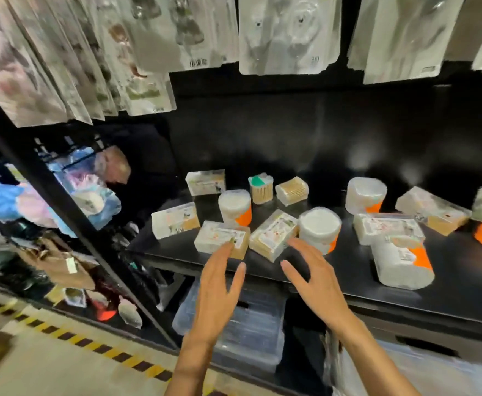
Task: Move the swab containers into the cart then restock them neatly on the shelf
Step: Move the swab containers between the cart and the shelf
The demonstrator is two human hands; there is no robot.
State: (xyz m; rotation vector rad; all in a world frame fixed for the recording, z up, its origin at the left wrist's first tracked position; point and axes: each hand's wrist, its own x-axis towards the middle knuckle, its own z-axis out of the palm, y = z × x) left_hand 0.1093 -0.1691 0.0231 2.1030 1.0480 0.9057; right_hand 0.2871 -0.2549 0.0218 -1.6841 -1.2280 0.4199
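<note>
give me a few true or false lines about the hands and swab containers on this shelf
1. Both hands are open and hold nothing. True: the left hand and the right hand have spread fingers.
2. The round tub nearest the right hand lies on its side. False: it stands upright.
3. The swab containers sit in a tidy row. False: they lie scattered at mixed angles on the black shelf.
4. The left hand's fingertips reach the rectangular box at the shelf's front. True, they meet or overlap it.
5. Flat packets hang above the shelf. True.
</note>
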